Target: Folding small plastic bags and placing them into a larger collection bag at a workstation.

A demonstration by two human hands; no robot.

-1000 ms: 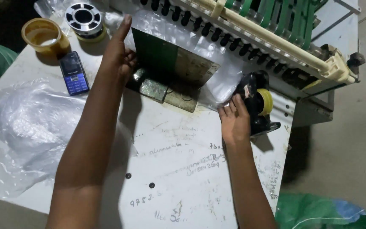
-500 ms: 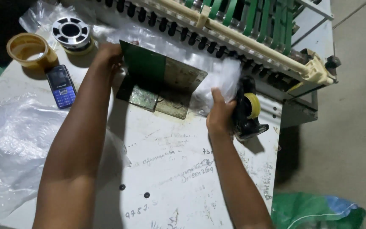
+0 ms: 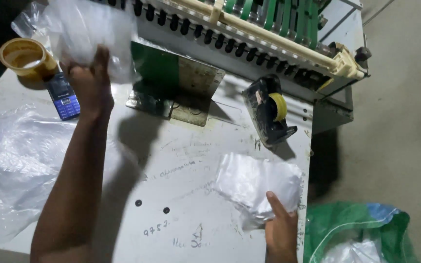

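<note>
My left hand point(image 3: 92, 87) is raised at the back left of the white table point(image 3: 181, 190) and grips a clear plastic bag point(image 3: 91, 31) that hangs blurred above it. My right hand point(image 3: 281, 229) is at the table's front right edge and holds a small clear plastic packet point(image 3: 257, 182) that lies flat on the table. A black tape dispenser with a yellow roll point(image 3: 271, 109) stands behind the packet. A green and metal bracket point(image 3: 176, 85) sits between my hands, below a machine bar with a row of black knobs point(image 3: 249, 34).
A brown tape roll point(image 3: 23, 56) and a small blue keypad phone point(image 3: 63, 95) lie at the back left. Crumpled clear plastic sheeting point(image 3: 15, 160) covers the table's left side. A green sack point(image 3: 361, 234) sits on the floor at the right.
My left hand lifted a clear bag up from beside the bracket. My right hand drew back from the tape dispenser to the front edge with a plastic packet.
</note>
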